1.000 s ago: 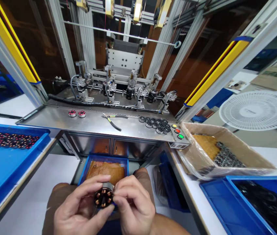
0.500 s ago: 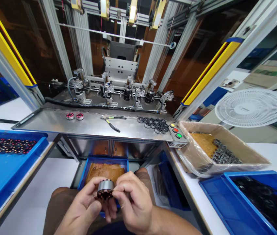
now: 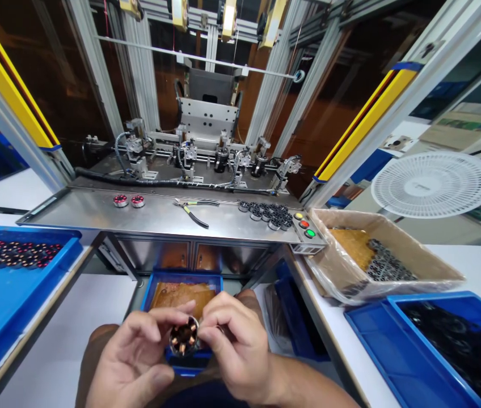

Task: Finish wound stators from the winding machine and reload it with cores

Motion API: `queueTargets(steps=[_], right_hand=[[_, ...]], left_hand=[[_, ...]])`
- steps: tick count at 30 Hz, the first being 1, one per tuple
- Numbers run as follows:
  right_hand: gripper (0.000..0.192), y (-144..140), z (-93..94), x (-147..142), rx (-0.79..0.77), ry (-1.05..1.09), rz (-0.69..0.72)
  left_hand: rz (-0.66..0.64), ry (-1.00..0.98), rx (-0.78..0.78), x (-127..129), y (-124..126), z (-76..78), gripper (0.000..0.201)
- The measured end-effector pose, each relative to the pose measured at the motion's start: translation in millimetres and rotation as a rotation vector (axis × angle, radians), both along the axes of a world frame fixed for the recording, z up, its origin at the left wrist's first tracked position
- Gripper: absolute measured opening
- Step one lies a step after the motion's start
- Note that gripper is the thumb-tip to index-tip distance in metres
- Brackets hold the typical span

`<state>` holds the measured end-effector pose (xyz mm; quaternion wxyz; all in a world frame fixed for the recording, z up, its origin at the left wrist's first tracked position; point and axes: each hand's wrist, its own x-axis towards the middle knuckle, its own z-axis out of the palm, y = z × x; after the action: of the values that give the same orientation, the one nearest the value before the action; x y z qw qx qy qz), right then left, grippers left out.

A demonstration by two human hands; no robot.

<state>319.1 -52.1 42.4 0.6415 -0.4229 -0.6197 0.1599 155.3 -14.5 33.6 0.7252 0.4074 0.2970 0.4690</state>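
Observation:
A wound motor stator (image 3: 184,336), a short metal ring with copper coils inside, is between my two hands above my lap. Its open face is turned up toward me, so the coils show. My left hand (image 3: 134,354) is loosely curled round its left side, fingertips at the upper rim and thumb near the lower left edge. With thumb and forefinger my right hand (image 3: 236,345) pinches at the right rim; whether a wire end is between those fingertips is hidden. Below, a blue bin (image 3: 219,283) with brown sheet material (image 3: 185,296) sits between my knees.
On the metal ledge (image 3: 159,218) lie two red-wound stators (image 3: 129,201), cutting pliers (image 3: 193,212), several dark cores (image 3: 268,214) and push buttons (image 3: 304,224). A blue tray (image 3: 23,294) of wound stators stands left. To the right are a lined carton (image 3: 423,266), a blue crate (image 3: 376,345) and a fan (image 3: 434,184).
The stator has been tilted, so its coil-filled face now points up toward me instead of its smooth side. My left fingers have shifted and loosened round it; the right hand stays pinched at the rim.

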Motion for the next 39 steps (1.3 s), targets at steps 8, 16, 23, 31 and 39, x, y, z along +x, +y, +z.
queueTargets(steps=[8,16,23,31,39], right_hand=[[0.015,-6,1.8,11,0.127,-0.264,-0.035],[0.029,-7,-10.6,-3,-0.218,0.216,0.024],[0.036,-3,-32.2,-8,-0.528,0.728,0.34],[0.033,-4,-41.8,-11,-0.568,0.789,0.359],[0.016,0,-12.9,6,-0.119,0.109,0.082]], left_hand=[[-0.406,0.019,-0.147,6,-1,-5.2,0.036],[-0.004,0.177,0.371,7,-3,-14.1,0.03],[0.212,0.444,0.765,6,-4,-19.5,0.055],[0.18,0.453,0.766,3,-2,-22.9,0.054],[-0.012,0.13,0.064,1,-3,-7.7,0.043]])
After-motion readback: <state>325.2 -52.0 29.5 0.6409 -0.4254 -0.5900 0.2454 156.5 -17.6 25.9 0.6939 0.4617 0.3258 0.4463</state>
